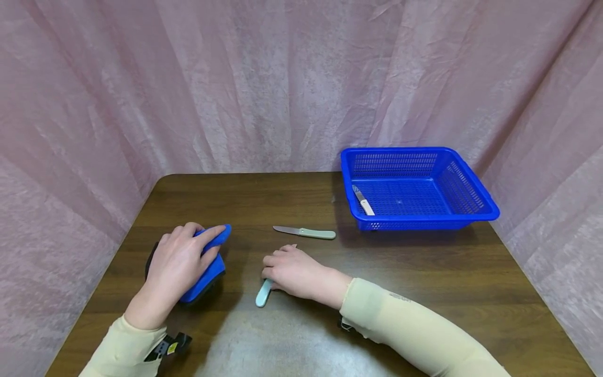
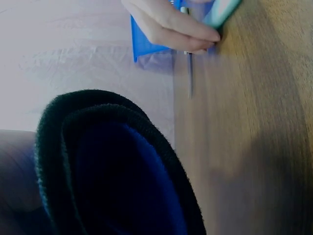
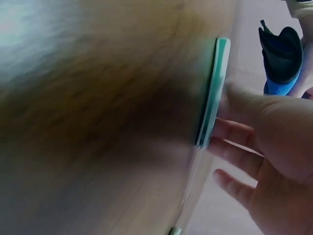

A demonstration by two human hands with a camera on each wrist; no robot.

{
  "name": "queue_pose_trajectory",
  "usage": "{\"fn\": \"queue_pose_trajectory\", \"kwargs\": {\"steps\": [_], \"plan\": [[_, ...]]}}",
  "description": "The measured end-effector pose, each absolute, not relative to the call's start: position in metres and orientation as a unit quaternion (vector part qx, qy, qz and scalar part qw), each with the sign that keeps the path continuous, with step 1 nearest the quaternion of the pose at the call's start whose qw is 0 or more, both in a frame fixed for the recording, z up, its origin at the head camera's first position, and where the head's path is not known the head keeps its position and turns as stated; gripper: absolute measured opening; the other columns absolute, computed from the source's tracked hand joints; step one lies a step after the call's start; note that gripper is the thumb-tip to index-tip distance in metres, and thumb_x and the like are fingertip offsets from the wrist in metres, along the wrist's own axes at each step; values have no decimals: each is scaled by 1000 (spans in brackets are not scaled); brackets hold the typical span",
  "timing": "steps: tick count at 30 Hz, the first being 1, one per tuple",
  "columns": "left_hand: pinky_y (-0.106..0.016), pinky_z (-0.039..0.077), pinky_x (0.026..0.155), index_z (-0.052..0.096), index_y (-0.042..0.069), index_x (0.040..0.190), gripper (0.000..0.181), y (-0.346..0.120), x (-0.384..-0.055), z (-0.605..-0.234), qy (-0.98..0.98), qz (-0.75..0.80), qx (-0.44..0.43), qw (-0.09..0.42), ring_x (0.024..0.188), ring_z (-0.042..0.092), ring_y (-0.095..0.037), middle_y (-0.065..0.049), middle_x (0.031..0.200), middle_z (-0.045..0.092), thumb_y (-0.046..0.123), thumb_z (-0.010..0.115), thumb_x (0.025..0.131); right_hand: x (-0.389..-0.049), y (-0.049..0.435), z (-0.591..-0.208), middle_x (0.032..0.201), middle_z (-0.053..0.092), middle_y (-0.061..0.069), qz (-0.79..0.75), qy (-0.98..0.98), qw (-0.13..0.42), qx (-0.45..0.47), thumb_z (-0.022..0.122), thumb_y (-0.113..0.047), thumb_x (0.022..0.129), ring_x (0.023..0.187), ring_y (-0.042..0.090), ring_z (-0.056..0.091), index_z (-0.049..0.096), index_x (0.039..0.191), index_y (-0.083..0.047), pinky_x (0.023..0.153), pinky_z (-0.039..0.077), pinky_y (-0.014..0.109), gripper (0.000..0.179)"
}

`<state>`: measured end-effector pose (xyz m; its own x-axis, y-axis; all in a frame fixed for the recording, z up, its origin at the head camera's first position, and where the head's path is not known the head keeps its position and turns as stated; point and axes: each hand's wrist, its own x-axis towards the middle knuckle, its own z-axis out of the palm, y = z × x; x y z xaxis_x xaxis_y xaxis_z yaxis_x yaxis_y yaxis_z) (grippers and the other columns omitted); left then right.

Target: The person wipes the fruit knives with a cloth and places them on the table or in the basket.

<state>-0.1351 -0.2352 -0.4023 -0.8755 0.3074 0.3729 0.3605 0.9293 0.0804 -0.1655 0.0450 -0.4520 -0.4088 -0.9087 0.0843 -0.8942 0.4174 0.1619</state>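
A folded blue cloth with a dark fuzzy side (image 1: pixel 203 280) is gripped by my left hand (image 1: pixel 176 262), thumb and fingers around its folds. It fills much of the left wrist view. My right hand (image 1: pixel 294 272) pinches a small knife with a mint-green handle (image 1: pixel 264 294); the handle's end points toward me, and the fingers cover the blade in the head view. In the right wrist view, thumb and fingertips meet the handle (image 3: pixel 215 93) close to the tabletop. Beyond this hand lies a second knife with a pale green handle (image 1: pixel 317 234), its blade pointing left.
At the back right of the wooden table (image 1: pixel 235 199) stands a blue plastic basket (image 1: pixel 424 217). Inside it, along the left wall, lies a knife with a white handle (image 1: pixel 367 207). A pink curtain (image 1: pixel 273 94) hangs behind the table and at its sides.
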Motion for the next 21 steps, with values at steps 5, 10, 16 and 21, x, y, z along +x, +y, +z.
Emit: {"fn": "queue_pose_trajectory", "kwargs": {"steps": [5, 10, 16, 21], "plan": [[-64, 54, 84, 73, 21, 147, 50, -233, -136, -403, -963, -74, -177, 188, 103, 68, -45, -24, 120, 71, 23, 84, 98, -164, 59, -455, 102, 67, -10, -20, -823, 95, 559, 72, -50, 106, 104, 12, 67, 81, 102, -25, 108, 47, 35, 27], [-64, 53, 86, 72, 21, 149, 52, -231, -137, -403, -965, -74, -177, 180, 106, 68, -46, -24, 122, 71, 23, 83, 98, -166, 72, -459, 104, 68, -10, 0, -816, 101, 570, 73, -51, 104, 111, 13, 67, 81, 101, -24, 111, 47, 37, 28], [-66, 53, 88, 72, 20, 149, 51, -230, -139, -402, -966, -74, -176, 175, 109, 68, -48, -26, 122, 71, 24, 83, 99, -168, 87, -464, 107, 68, -9, 1, -820, 103, 563, 77, -47, 103, 115, 14, 66, 81, 103, -23, 113, 47, 37, 24], [-66, 53, 88, 72, 21, 149, 52, -229, -139, -402, -965, -74, -178, 177, 108, 68, -47, -25, 122, 71, 23, 83, 98, -169, 100, -464, 112, 68, -8, 10, -825, 106, 555, 77, -48, 103, 115, 15, 64, 81, 104, -24, 111, 48, 38, 24]]}}
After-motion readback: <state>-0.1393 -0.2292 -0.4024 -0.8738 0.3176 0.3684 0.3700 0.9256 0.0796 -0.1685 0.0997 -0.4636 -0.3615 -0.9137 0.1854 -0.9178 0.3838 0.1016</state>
